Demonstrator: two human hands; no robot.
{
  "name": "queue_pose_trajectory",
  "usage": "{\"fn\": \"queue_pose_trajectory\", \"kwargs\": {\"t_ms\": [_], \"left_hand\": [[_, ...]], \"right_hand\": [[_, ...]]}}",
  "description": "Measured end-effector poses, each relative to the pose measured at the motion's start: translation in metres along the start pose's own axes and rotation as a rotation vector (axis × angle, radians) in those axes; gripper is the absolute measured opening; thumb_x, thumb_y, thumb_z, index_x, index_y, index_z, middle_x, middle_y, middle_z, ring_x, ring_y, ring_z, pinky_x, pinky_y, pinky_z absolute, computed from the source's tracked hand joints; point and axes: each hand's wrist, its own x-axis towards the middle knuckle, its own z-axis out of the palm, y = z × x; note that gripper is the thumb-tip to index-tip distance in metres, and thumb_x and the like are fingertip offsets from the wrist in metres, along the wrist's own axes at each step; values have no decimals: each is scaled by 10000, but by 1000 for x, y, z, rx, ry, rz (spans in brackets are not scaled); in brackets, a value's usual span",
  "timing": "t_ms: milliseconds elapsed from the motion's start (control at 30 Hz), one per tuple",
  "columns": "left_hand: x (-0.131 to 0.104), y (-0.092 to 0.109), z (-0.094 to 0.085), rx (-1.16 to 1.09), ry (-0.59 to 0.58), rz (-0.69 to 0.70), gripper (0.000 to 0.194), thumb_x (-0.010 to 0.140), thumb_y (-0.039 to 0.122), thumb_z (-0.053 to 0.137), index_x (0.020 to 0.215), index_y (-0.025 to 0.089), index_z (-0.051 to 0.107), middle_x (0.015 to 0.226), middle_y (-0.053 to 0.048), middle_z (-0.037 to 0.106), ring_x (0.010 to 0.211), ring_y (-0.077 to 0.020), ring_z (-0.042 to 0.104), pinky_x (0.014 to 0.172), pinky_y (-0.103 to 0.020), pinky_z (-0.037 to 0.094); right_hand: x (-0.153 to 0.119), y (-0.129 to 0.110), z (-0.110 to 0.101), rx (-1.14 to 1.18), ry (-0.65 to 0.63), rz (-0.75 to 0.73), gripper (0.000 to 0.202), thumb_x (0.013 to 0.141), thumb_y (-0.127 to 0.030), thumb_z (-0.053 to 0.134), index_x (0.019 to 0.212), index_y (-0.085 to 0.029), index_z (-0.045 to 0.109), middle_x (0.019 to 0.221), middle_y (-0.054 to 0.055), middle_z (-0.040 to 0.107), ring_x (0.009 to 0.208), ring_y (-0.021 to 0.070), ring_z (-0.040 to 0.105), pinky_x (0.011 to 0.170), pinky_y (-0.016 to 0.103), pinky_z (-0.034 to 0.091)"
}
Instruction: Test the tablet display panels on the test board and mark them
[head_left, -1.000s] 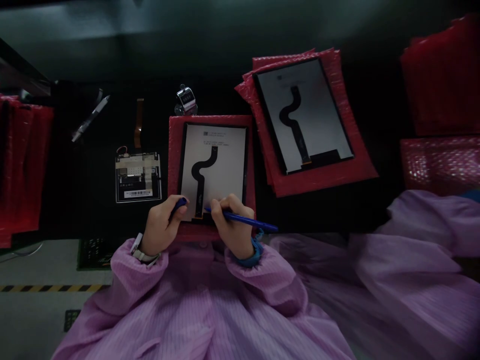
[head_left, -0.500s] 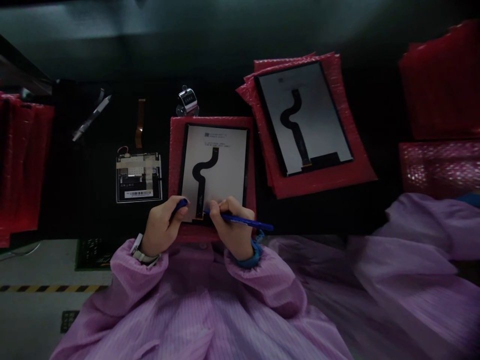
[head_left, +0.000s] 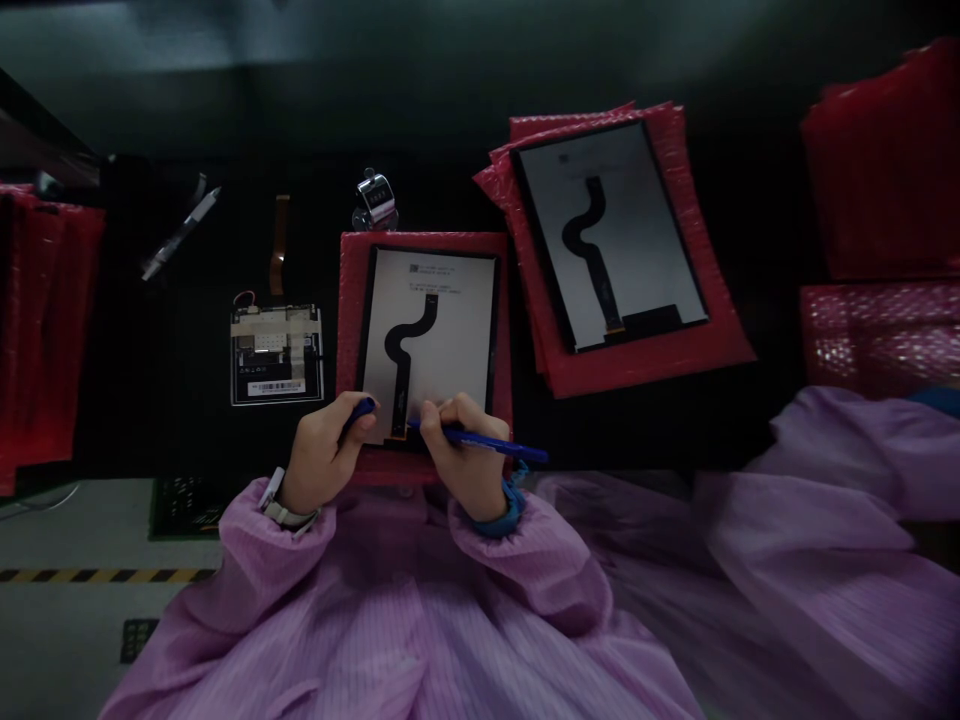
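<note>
A white display panel (head_left: 442, 320) with a black S-shaped flex cable (head_left: 405, 345) lies on a red bubble sheet (head_left: 349, 300) in front of me. My right hand (head_left: 465, 455) grips a blue pen (head_left: 495, 442), its tip at the panel's near edge by the cable's end. My left hand (head_left: 326, 455) rests at the panel's near left corner with a small blue cap (head_left: 362, 408) pinched in its fingers.
A second panel (head_left: 626, 230) lies on stacked red sheets at the back right. A small circuit module (head_left: 276, 352), an orange flex strip (head_left: 279, 240), a metal tally counter (head_left: 375, 200) and a silver pen (head_left: 180, 235) lie on the dark table. Red sheet piles (head_left: 877, 170) flank both sides. A co-worker's purple sleeve (head_left: 847, 470) is at right.
Almost nothing moves; the right hand and its pen shift slightly up and left over the panel's near edge.
</note>
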Motion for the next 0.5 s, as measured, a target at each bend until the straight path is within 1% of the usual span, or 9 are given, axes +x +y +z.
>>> {"fn": "queue_pose_trajectory", "kwargs": {"t_ms": [67, 133, 200, 267, 300, 333, 400, 500], "left_hand": [[0, 0, 0, 1, -2, 0, 286, 1050, 393, 457, 1060, 184, 652, 914, -38, 741, 748, -148, 684, 712, -223, 516], [0, 0, 0, -1, 0, 2, 285, 1050, 387, 456, 1059, 182, 654, 916, -43, 748, 752, -151, 693, 725, -227, 530], [1, 1, 0, 8, 5, 19, 278, 1052, 375, 458, 1063, 180, 655, 941, -53, 758, 795, -160, 710, 758, -236, 545], [1, 0, 0, 15, 11, 103, 256, 1054, 347, 465, 1071, 174, 653, 958, -62, 760, 835, -162, 720, 773, -237, 550], [2, 0, -1, 16, 7, 162, 239, 1055, 325, 468, 1076, 170, 649, 951, -62, 755, 834, -157, 718, 765, -232, 547], [2, 0, -1, 16, 0, 225, 220, 1055, 300, 471, 1079, 167, 645, 934, -59, 747, 818, -149, 711, 750, -226, 542], [2, 0, -1, 20, -20, 320, 190, 1052, 264, 481, 1092, 164, 637, 895, -52, 727, 769, -135, 688, 708, -218, 528], [3, 0, -2, 33, -44, 383, 197, 1053, 270, 484, 1124, 164, 634, 864, -52, 704, 720, -133, 659, 644, -220, 504]], "right_hand": [[0, 0, 0, 20, -25, 22, 406, 935, -250, 588, 615, -195, 344, 541, -69, 365, 484, 49, 348, 496, 198, 307], [1, 0, -1, 99, -28, 71, 412, 929, -254, 596, 608, -198, 344, 527, -70, 373, 471, 48, 357, 482, 195, 309], [2, 0, -4, 247, 26, 153, 420, 936, -283, 610, 616, -204, 349, 502, -77, 389, 446, 48, 375, 460, 185, 316], [5, -1, -7, 425, 96, 251, 418, 942, -342, 639, 650, -207, 372, 503, -85, 415, 418, 45, 383, 426, 172, 313], [6, -2, -8, 512, 106, 294, 410, 940, -378, 656, 678, -208, 392, 518, -89, 431, 411, 42, 386, 413, 166, 312], [7, -3, -9, 595, 91, 328, 401, 935, -413, 672, 710, -208, 411, 540, -92, 446, 410, 40, 390, 407, 160, 315], [9, -7, -8, 732, 22, 355, 395, 921, -452, 698, 756, -210, 433, 585, -93, 461, 424, 35, 405, 409, 151, 329], [7, -14, -2, 802, -75, 327, 393, 924, -433, 705, 754, -204, 434, 590, -90, 460, 442, 32, 422, 418, 141, 335]]}}
